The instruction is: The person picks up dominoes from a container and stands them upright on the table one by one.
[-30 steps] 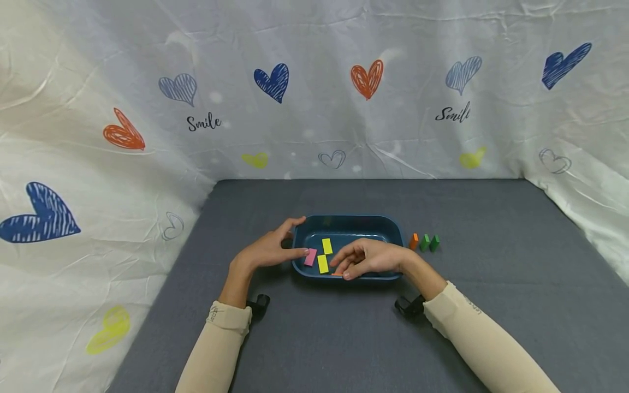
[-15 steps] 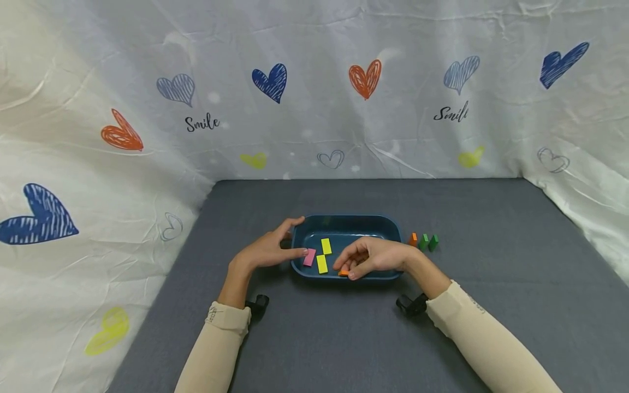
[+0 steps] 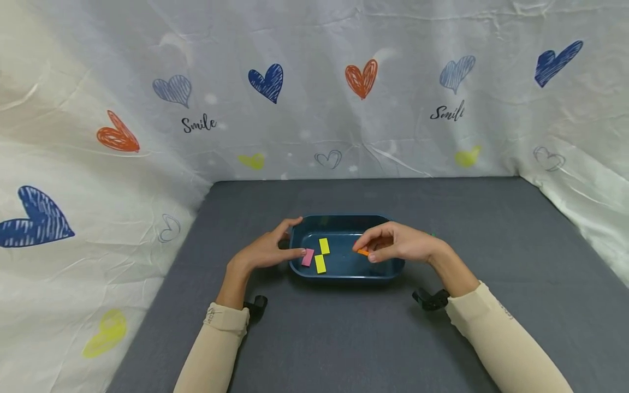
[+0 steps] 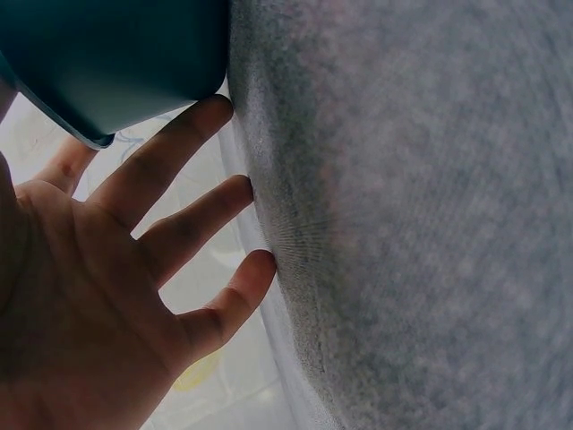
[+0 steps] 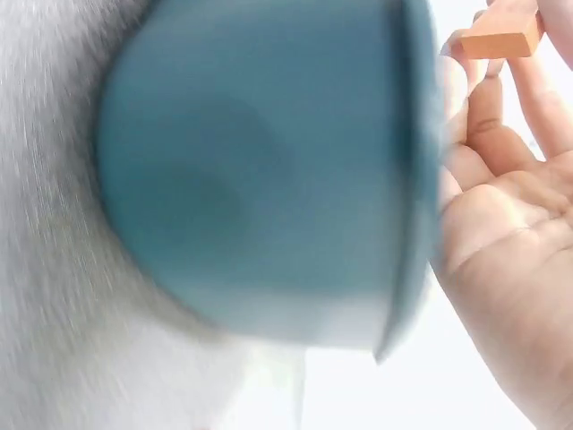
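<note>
The right hand (image 3: 398, 244) pinches a small orange block (image 3: 363, 251) between thumb and fingertips, holding it above the right half of a dark blue oval tray (image 3: 344, 222). In the right wrist view the same orange block (image 5: 498, 39) sits at the fingertips (image 5: 483, 85), just past the tray's outer wall (image 5: 260, 197).

The left hand (image 3: 267, 248) rests against the left end of the tray with fingers straight and spread, grasping nothing; its thumb lies by the rim and a fingertip touches the side. The left wrist view shows the open palm (image 4: 81, 296) and fingers beside the tray's corner (image 4: 107, 63).

Inside the tray lie a pink block (image 3: 307, 257) and two yellow blocks (image 3: 324, 246), the second (image 3: 320, 264) nearer the person. The tray stands on a grey surface (image 3: 491, 229), backed by a white cloth (image 3: 314, 125) printed with hearts.
</note>
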`<state>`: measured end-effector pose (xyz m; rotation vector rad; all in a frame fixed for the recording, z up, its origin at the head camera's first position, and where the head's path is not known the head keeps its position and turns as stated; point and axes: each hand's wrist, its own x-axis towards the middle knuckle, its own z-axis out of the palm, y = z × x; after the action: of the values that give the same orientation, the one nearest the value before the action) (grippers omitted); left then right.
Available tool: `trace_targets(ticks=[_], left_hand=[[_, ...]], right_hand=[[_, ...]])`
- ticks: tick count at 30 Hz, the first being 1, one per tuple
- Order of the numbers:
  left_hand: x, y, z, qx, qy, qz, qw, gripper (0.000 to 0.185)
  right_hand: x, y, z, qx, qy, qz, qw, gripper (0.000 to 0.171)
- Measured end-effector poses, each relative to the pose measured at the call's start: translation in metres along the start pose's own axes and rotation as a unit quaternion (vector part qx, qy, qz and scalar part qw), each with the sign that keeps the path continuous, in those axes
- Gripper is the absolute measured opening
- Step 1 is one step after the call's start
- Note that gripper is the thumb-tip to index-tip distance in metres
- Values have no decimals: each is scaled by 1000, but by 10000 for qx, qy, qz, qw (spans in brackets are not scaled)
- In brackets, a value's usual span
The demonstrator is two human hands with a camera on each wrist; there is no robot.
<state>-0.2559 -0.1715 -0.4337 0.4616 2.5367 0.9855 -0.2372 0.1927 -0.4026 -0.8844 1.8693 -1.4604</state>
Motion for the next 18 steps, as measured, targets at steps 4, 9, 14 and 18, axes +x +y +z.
trace_targets(ticks=[4,9,14,18], left_hand=[[0,0,0,32,7,26,10000,89],[-1,0,-1,7,-6,83,10000,87],[-2,0,-1,8,4,96,10000,87],[-1,-1,1,-8,7,102,9999,87]], right_hand=[[-18,-3,-12,18,480,-68,9988,33],[-43,-5,-29,-195,1211,-262,9921,32],[-65,3,-39,-463,2112,-253,9760,36],[-82,8,-45,-673,2682,-4,9610,34]])
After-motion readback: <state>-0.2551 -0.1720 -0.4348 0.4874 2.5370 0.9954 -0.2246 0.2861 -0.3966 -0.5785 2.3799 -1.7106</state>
